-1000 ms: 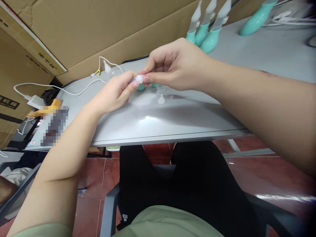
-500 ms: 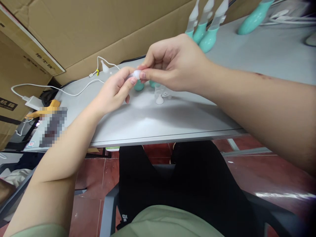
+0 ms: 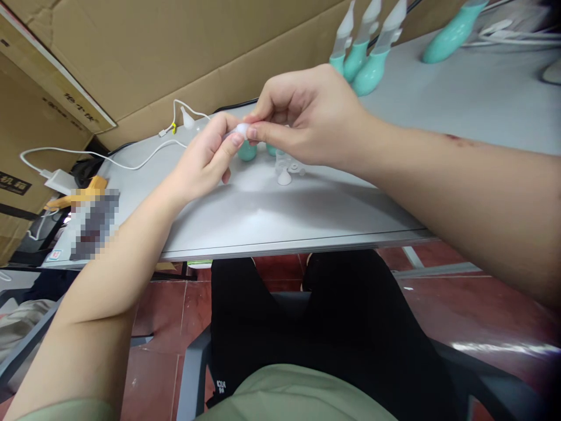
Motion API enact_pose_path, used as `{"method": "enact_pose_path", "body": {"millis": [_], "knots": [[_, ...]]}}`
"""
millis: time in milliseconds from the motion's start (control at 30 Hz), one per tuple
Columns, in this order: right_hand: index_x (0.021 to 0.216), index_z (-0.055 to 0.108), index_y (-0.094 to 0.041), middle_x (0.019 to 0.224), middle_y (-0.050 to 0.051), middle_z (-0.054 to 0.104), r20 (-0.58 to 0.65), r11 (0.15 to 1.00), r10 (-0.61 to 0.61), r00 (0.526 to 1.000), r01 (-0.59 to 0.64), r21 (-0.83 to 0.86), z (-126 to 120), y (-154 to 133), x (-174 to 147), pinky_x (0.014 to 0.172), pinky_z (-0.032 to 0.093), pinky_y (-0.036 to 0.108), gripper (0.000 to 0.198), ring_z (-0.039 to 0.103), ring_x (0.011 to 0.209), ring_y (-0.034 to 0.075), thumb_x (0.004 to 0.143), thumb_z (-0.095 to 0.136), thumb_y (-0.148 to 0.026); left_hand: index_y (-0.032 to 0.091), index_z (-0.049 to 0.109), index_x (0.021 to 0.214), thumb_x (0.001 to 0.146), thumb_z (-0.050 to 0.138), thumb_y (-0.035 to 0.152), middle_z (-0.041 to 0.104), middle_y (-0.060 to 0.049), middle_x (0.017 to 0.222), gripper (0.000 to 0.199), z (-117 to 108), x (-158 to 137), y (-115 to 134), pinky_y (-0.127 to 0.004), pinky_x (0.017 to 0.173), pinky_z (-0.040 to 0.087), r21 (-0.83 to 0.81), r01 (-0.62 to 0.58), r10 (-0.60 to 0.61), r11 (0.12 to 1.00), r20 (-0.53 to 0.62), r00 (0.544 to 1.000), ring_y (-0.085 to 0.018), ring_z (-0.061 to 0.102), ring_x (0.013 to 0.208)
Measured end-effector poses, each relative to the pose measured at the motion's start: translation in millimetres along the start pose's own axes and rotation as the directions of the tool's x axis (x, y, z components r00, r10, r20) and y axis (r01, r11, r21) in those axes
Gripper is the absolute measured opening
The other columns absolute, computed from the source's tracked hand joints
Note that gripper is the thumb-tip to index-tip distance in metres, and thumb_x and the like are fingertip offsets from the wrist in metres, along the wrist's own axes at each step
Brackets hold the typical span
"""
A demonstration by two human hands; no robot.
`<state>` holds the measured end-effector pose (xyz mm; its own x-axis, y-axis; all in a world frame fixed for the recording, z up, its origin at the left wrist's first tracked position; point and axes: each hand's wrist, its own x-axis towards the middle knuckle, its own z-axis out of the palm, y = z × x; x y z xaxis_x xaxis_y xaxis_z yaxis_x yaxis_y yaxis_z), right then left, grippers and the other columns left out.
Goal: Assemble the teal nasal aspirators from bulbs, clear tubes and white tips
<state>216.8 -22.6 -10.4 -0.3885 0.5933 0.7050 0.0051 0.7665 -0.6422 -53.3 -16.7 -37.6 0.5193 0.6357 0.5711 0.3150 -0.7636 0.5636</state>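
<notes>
Above the table, my left hand is closed on a clear plastic tube, most of it hidden by the fingers. A white nozzle tip sits at the tube's end, pinched between the thumb and fingers of my right hand. Behind and below the hands are a teal bulb and a second teal bulb, both partly covered. Close under my right hand lie clear plastic pieces and a loose whitish tip.
Several assembled nasal aspirators stand at the back; another teal bulb lies far right. A white nozzle and white cable are at back left. A cardboard wall borders the table. A yellow-orange object lies left.
Both hands hold nearly the same position, with the tip and tube still together between them. The view has shifted very slightly.
</notes>
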Motion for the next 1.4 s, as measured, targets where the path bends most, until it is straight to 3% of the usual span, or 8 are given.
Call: {"method": "enact_pose_path", "body": {"millis": [167,333,633,900,1033,1133,1267,1400], "knots": [[0.090,0.080,-0.032,0.098,-0.002,0.083,-0.003,1.000,-0.011,1.000,0.011,-0.007,2.1,-2.4,0.9,0.091,0.063,0.040,0.026,0.068,0.088,0.022,0.106,0.101,-0.036,0.030,0.069,0.129,0.123,0.055,0.104,0.071,-0.003,0.104,0.075,0.5,0.4,-0.6,-0.026,0.050,0.053,-0.018,0.050,-0.050,0.999,-0.002,0.999,-0.012,0.065,0.063],[0.082,0.074,-0.029,0.089,0.000,0.079,-0.043,1.000,0.004,0.999,-0.004,-0.008,6.8,-8.0,4.3,0.085,0.058,0.037,0.037,0.069,0.088,0.021,0.103,0.103,-0.022,0.030,0.059,0.125,0.121,0.056,0.106,0.063,0.001,0.093,0.076,3.0,3.5,1.1,-0.026,0.051,0.056,-0.072,0.120,-0.119,0.990,0.021,0.993,-0.013,0.059,0.066],[0.085,0.085,-0.034,0.093,0.002,0.086,0.072,0.999,0.033,0.997,-0.034,0.014,0.7,-4.2,3.0,0.081,0.057,0.043,0.026,0.068,0.086,0.025,0.101,0.105,-0.037,0.030,0.056,0.119,0.116,0.056,0.114,0.063,-0.001,0.106,0.084,4.6,-0.4,3.2,-0.021,0.050,0.050,-0.014,0.119,-0.118,0.993,0.043,0.992,-0.006,0.058,0.057],[0.087,0.090,-0.034,0.090,0.003,0.089,0.111,0.989,0.105,0.988,-0.115,0.093,1.2,0.5,8.4,0.077,0.063,0.046,0.023,0.075,0.084,0.027,0.093,0.113,-0.035,0.030,0.054,0.118,0.119,0.053,0.110,0.056,0.002,0.095,0.080,-3.8,-3.2,5.3,-0.025,0.054,0.051,0.045,0.071,-0.074,0.996,0.078,0.994,-0.009,0.058,0.055],[0.086,0.090,-0.034,0.087,0.003,0.088,0.211,0.981,0.109,0.971,-0.140,0.135,-4.9,9.8,12.5,0.074,0.062,0.046,0.022,0.077,0.080,0.027,0.089,0.111,-0.029,0.031,0.057,0.121,0.118,0.051,0.112,0.059,0.001,0.094,0.081,-2.5,-2.2,-0.6,-0.037,0.067,0.063,0.082,0.063,-0.070,0.995,0.087,0.994,-0.014,0.064,0.063],[0.088,0.091,-0.032,0.085,0.003,0.087,0.248,0.974,0.098,0.964,-0.144,0.173,-9.0,11.5,15.3,0.076,0.063,0.044,0.019,0.079,0.080,0.025,0.091,0.109,-0.027,0.032,0.063,0.132,0.115,0.052,0.115,0.062,-0.001,0.095,0.086,-0.8,-0.1,-0.4,-0.041,0.073,0.066,0.087,0.043,-0.052,0.995,0.095,0.994,-0.019,0.072,0.072],[0.090,0.088,-0.029,0.090,0.003,0.088,0.255,0.968,0.121,0.959,-0.171,0.185,-7.7,7.1,12.7,0.080,0.068,0.039,0.025,0.079,0.085,0.022,0.095,0.113,-0.028,0.031,0.061,0.133,0.117,0.047,0.115,0.057,0.003,0.089,0.086,-1.5,0.9,9.1,-0.030,0.057,0.053,0.093,-0.008,-0.003,0.996,0.113,0.994,-0.011,0.055,0.055],[0.101,0.083,-0.024,0.100,0.002,0.087,0.210,0.974,0.109,0.972,-0.147,0.174,-2.1,-2.4,6.8,0.083,0.071,0.031,0.024,0.080,0.089,0.017,0.115,0.102,-0.029,0.031,0.057,0.132,0.119,0.038,0.115,0.055,0.003,0.089,0.086,-9.1,1.5,25.1,-0.028,0.058,0.054,0.165,0.041,-0.062,0.985,0.122,0.991,-0.010,0.057,0.055]]}}
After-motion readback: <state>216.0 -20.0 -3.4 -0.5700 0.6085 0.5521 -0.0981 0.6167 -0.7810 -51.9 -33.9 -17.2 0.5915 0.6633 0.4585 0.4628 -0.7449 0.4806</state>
